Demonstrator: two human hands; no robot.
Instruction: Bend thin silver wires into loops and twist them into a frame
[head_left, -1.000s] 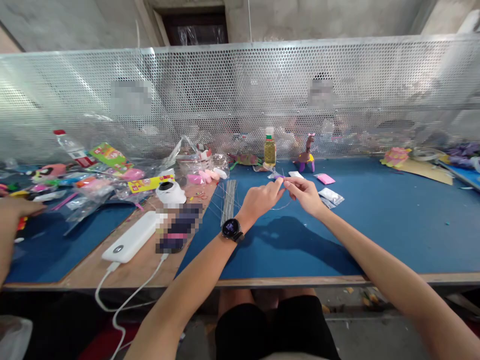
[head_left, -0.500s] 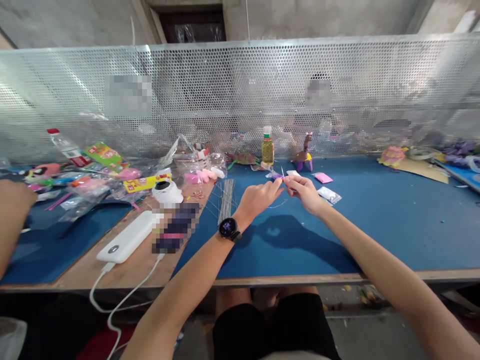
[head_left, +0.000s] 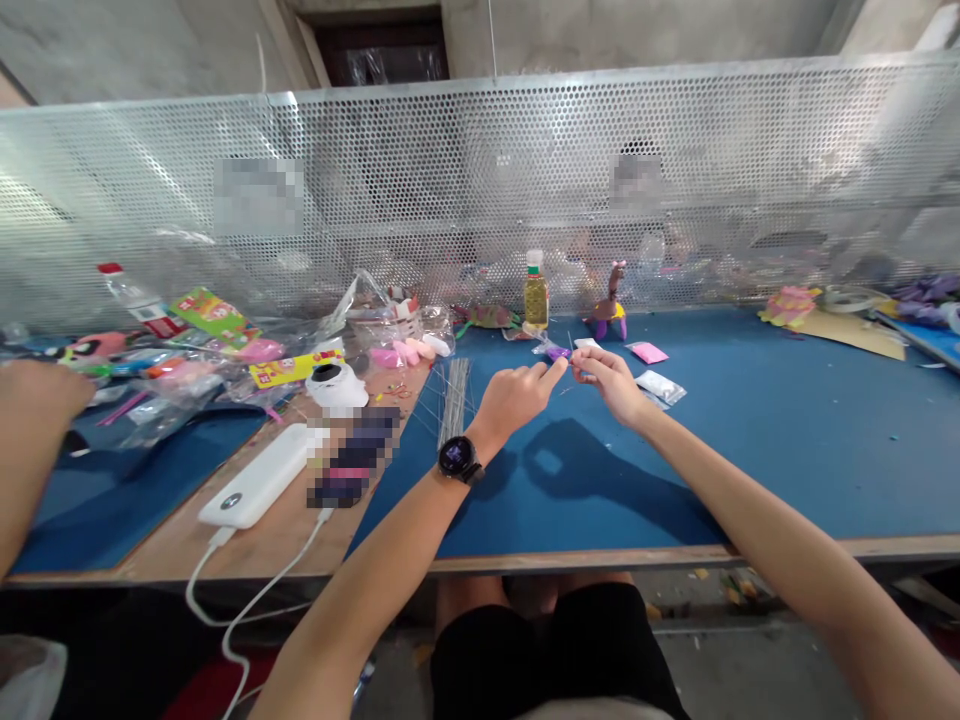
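1. The person's left hand (head_left: pixel 516 396) and right hand (head_left: pixel 609 381) are meeting fingertip to fingertip, raised just above the blue table mat (head_left: pixel 750 440).
2. Both hands are pinching shut on a thin wire (head_left: pixel 569 344), its tip poking up between the fingertips; a small purple piece (head_left: pixel 556 353) is sitting right at the pinch, though which hand has it cannot be told.
3. A black watch (head_left: pixel 459 457) is showing on the left wrist, on the near side of the grip.
4. Just left of the grip, a bundle of wires (head_left: pixel 455 398) is lying flat on the mat.
5. Beyond the grip, a yellow bottle (head_left: pixel 535 296) and a purple toy figure (head_left: pixel 611 310) are standing by the perforated metal screen (head_left: pixel 480 190).
6. Just right of the grip, a pink pad (head_left: pixel 649 352) and a small clear bag (head_left: pixel 660 386) are lying.
7. Far left, another person's hand (head_left: pixel 37 395) is resting near a pile of packets (head_left: pixel 217 350).
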